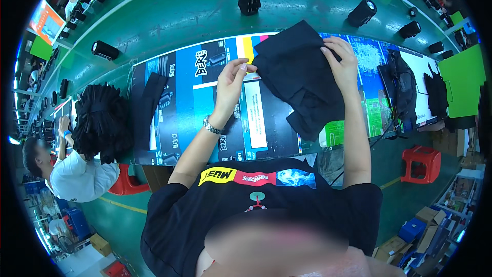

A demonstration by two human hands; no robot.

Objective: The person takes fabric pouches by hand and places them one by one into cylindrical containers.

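Okay, go easy on the black cloth (297, 59) between left hand (232, 79) and right hand (342, 64), apparently pinched by both at opposite edges. Tug evenly, then smooth creases nearest the right hand without bunching anything.

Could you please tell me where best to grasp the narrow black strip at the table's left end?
I'd pinch the narrow black strip along its right edge, coming from the right with the left hand, once free: it seems to lie flat, and the bundle of black pieces crowds its lower left side.
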